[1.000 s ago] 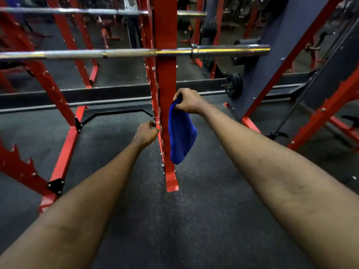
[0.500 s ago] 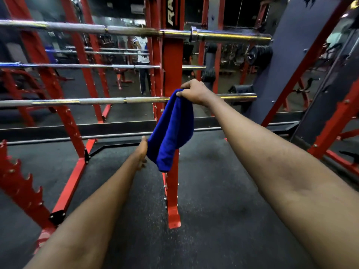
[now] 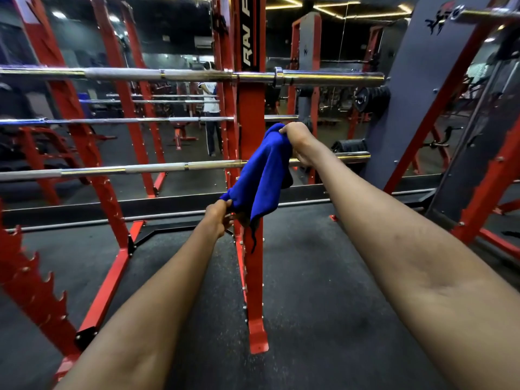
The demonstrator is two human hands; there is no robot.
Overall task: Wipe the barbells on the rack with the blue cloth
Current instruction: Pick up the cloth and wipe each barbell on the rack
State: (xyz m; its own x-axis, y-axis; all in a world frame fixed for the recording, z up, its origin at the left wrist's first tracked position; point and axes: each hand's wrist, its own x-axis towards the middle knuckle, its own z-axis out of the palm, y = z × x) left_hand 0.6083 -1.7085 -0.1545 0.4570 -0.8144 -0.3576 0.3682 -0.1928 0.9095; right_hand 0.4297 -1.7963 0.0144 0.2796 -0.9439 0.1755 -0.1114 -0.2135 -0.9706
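A blue cloth (image 3: 264,175) hangs in front of the red rack upright (image 3: 251,108). My right hand (image 3: 298,139) grips its top edge, level with the lower barbell (image 3: 140,168). My left hand (image 3: 219,215) pinches the cloth's lower left corner, so it stretches between both hands. An upper barbell (image 3: 183,75) lies across the rack above my hands, with its chrome sleeve sticking out to the right. Neither hand touches a bar.
A mirror behind the rack shows more bars (image 3: 126,120) and a standing person (image 3: 211,116). Red slanted frames (image 3: 92,164) stand left, a toothed red rail (image 3: 31,277) near left, a grey-and-red machine (image 3: 450,122) right. Dark rubber floor (image 3: 309,305) lies below.
My view has tilted up, showing the upper barbell. My right hand has lifted the cloth. My left hand has come up and taken hold of its lower corner.
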